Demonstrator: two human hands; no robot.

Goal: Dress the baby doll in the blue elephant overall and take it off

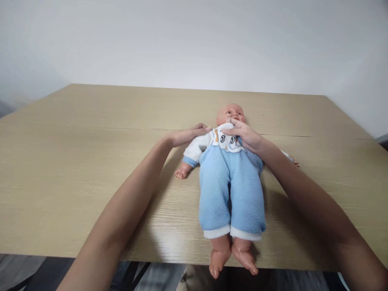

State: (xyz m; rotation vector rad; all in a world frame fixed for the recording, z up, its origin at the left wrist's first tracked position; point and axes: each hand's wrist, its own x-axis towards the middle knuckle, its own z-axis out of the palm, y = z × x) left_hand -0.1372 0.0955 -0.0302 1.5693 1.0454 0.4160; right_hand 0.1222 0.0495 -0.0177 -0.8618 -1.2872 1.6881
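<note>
A baby doll [230,113] lies on its back on the table, its head away from me and its bare feet at the near edge. It wears a blue and white fleece outfit [215,182] with a cartoon face on the chest. At the doll's shoulder, on the left side of the view, my left hand [189,135] has its fingers closed on the white cloth. My right hand [247,135] pinches the top of the outfit just below the chin, thumb on the chest and fingers by the mouth. The doll's far-side sleeve is partly hidden behind my right forearm.
The light wooden table [91,161] has a seam running across it. A white wall [194,44] stands behind it. The doll's feet overhang the near edge, with my lap and dark chair or table parts below.
</note>
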